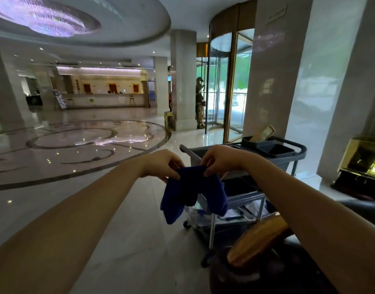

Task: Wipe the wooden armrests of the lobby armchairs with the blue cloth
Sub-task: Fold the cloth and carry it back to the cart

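Wooden armrest low right, blue cloth pinched — both hands' grip.

Daylight pours in through the revolving glass door and blows out to white there, a purple-tinted chandelier and warm strip lights glare in specks off the polished marble floor, wide-angle distortion bends the pillars, and the near forearms and wooden armrest are soft and dim.

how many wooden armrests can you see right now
1: a wooden armrest at lower right, beneath the right forearm, beside the cleaning cart. The chair's other armrest may lie out of frame.
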`<state>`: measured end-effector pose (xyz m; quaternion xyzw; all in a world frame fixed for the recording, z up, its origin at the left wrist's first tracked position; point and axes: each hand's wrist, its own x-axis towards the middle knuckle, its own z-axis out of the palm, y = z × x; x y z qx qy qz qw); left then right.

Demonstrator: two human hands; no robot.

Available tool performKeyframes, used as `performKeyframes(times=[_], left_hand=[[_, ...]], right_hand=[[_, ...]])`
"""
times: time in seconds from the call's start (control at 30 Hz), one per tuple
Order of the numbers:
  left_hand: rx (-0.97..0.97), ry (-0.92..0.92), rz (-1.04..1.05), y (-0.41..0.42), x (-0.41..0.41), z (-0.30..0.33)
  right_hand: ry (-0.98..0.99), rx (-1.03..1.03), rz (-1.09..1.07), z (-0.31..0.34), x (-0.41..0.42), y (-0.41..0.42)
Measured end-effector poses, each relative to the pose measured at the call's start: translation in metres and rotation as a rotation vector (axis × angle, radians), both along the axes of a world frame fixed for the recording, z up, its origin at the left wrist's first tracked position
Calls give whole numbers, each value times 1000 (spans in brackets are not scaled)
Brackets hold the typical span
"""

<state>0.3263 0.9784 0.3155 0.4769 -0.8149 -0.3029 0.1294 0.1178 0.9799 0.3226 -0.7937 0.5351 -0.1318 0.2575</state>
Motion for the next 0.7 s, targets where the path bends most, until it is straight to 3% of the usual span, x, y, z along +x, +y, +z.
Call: performKeyframes(times=[0.33,0.7], left_hand=[[-29,-45,-125,-270,-8,-1],[-105,-125,-358,-578,-73,11]], right_hand=[[-4,-3,-76,-6,-11,-252],[-16,4,-382,-1,-53,-495]])
